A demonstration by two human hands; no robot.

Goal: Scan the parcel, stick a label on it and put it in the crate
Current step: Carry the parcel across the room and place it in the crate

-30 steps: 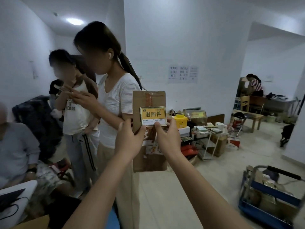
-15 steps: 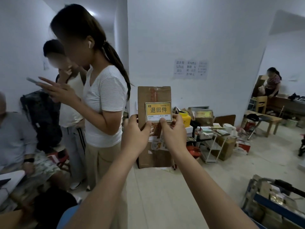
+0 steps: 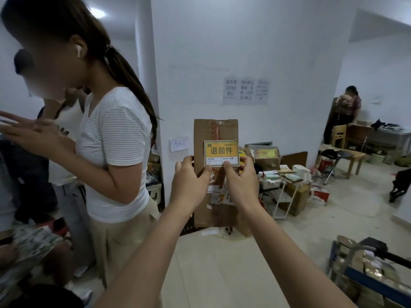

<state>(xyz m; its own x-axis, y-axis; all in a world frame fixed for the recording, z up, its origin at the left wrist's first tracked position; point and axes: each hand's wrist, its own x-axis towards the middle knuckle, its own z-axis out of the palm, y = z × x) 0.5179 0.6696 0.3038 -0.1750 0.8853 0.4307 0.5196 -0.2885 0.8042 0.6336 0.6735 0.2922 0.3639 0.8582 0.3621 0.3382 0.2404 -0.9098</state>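
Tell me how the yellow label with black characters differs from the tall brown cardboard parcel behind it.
The yellow label is a small, bright, wide rectangle; the brown cardboard parcel is tall, dull and much bigger. The label carries bold black characters; the parcel shows a red-printed tape strip. Both are rectangular, upright, and pinched by the left hand and right hand.

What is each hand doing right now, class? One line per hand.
Left hand: closed on the cardboard parcel, thumb at the yellow label.
Right hand: closed on the same parcel, thumb at the label's lower edge.

parcel (image 3: 215,132): brown cardboard, upright, held aloft | label (image 3: 221,153): yellow, on front
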